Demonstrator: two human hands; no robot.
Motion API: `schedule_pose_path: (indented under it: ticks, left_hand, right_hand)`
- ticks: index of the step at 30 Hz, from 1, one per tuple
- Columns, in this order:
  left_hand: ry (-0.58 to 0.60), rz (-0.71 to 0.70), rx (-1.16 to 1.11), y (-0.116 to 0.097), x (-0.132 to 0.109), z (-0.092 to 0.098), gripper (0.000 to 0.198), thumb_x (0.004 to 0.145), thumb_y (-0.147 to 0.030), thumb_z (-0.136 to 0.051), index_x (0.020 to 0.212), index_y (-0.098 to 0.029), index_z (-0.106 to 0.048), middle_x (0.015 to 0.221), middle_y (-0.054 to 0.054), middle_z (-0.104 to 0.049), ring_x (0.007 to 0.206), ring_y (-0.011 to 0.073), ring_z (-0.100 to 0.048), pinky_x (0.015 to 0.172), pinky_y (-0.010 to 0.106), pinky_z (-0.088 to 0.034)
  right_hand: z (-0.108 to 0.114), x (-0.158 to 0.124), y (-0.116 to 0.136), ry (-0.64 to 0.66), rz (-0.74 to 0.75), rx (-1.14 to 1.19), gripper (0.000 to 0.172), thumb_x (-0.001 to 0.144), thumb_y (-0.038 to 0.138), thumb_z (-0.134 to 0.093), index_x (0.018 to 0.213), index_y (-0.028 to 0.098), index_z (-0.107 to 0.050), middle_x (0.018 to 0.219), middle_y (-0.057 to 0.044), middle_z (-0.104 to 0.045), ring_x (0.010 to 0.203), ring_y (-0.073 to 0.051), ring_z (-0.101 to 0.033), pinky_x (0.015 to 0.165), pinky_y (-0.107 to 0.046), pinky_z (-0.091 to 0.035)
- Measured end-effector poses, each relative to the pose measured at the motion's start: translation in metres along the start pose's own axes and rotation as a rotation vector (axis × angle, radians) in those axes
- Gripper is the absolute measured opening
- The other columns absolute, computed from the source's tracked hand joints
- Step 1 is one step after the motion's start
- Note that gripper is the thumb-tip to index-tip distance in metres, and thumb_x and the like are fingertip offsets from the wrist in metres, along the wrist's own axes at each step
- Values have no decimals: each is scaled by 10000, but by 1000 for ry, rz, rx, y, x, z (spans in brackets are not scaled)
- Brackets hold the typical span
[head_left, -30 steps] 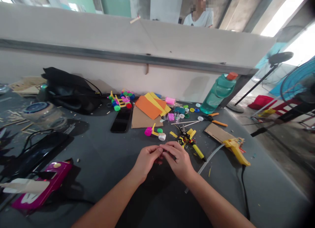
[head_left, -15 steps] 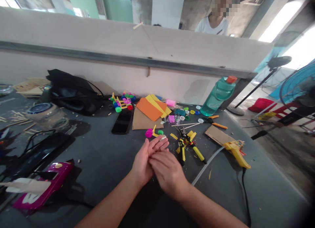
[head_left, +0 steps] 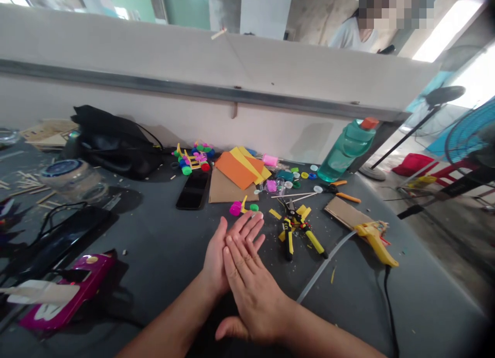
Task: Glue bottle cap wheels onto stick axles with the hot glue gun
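Note:
My left hand (head_left: pixel 228 249) and my right hand (head_left: pixel 251 296) are pressed flat together above the grey table (head_left: pixel 154 244), the right lying across the left. Neither shows anything held. Just beyond my left fingertips sits a small toy part (head_left: pixel 236 208) with a magenta cap and a yellow stick. Yellow-handled wire strippers (head_left: pixel 289 237) lie to the right of my hands. Further right are a yellow hot glue gun (head_left: pixel 375 242) and a cardboard strip (head_left: pixel 345 213).
Orange and yellow paper (head_left: pixel 235 169) lies on cardboard beside a black phone (head_left: pixel 193 190) and a bottle-cap toy cart (head_left: pixel 191 159). A teal water bottle (head_left: pixel 346 151) stands at the back. A low wall runs behind the table, with a person in a white shirt (head_left: pixel 353 38) beyond it.
My hands have gone from fingertips pinched together to flat, straightened fingers. My right hand has slid down across the left, toward me. The view has shifted slightly.

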State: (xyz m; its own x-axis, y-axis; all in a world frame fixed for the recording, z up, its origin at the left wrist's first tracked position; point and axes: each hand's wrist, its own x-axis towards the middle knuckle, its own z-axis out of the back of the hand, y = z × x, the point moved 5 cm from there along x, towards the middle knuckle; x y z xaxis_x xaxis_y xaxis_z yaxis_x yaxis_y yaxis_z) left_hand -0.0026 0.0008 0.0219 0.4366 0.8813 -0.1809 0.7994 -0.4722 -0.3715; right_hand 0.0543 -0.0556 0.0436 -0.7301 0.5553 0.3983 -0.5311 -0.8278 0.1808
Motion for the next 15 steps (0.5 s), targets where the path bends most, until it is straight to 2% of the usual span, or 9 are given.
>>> schedule_pose_path:
  ticks: [2,5,7,9,12,15]
  left_hand:
    - [2,13,-9,4,1,1,589,885,-534,-270,1267,-138,-480,1371,128,-446,1322,238,-307,1092,418,-216]
    - [-43,115,-12,19,3,-1,603,873,-555,-290,1253,-131,-489,1325,135,-495,1306,250,-338,1088,422,-230]
    - [-53,146,-2,20,3,-3,612,862,-570,-309,1243,-130,-497,1300,138,-518,1296,259,-354,1083,419,-244]
    - [-36,104,5,9,3,-4,605,864,-564,-312,1248,-133,-492,1311,140,-507,1291,258,-361,1075,415,-264]
    - [9,-22,3,-18,1,-1,582,893,-510,-276,1288,-117,-444,1357,155,-453,1289,243,-368,1071,402,-273]
    - [-4,-102,7,-32,0,6,585,900,-483,-271,1329,-102,-387,1380,171,-418,1286,249,-372,1070,402,-270]
  right_hand:
    - [0,1,-2,8,-2,1,1008,767,721,-328,1406,-39,-160,1456,-257,-195,1365,-349,-120,1092,-525,-205]
    - [3,1,-20,-23,-124,-44,966,808,687,-286,1414,-43,-104,1460,-263,-170,1368,-354,-97,1087,-562,-167]
    - [4,0,-27,-43,-161,-72,941,820,673,-281,1419,-29,-97,1460,-254,-184,1367,-355,-103,1082,-581,-152]
    - [3,0,-23,-36,-107,-82,920,818,670,-301,1422,-2,-130,1459,-233,-212,1367,-346,-121,1080,-581,-161]
    - [-3,4,-7,16,-7,-73,885,817,662,-329,1418,28,-187,1454,-208,-246,1367,-330,-142,1080,-574,-174]
    - [-7,17,3,59,1,-50,915,809,672,-333,1407,-6,-196,1452,-233,-229,1368,-337,-122,1085,-567,-168]
